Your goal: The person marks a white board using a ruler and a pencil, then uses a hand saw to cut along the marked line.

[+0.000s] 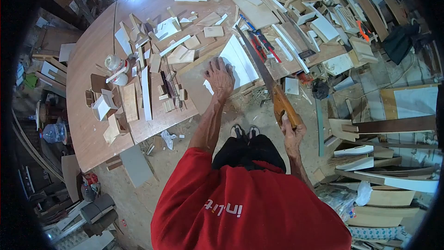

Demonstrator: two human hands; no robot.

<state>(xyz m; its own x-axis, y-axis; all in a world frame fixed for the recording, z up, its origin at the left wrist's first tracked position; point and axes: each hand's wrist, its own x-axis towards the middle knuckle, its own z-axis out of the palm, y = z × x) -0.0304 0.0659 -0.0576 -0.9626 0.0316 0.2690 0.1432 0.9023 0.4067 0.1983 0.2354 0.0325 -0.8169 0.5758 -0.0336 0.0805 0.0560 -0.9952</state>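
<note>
Left hand (219, 79): palm down, fingers spread flat, gripping nothing. It presses on the white rectangular board (240, 60) at the near edge of the brown wooden bench (92, 125), probably to pin it against sliding. Right hand (292, 132): fingers closed round the grip of the long wooden-handled handsaw (262, 67), whose blade is laid along the board's right side. Small pale wood offcuts (152, 60) litter the bench middle.
</note>
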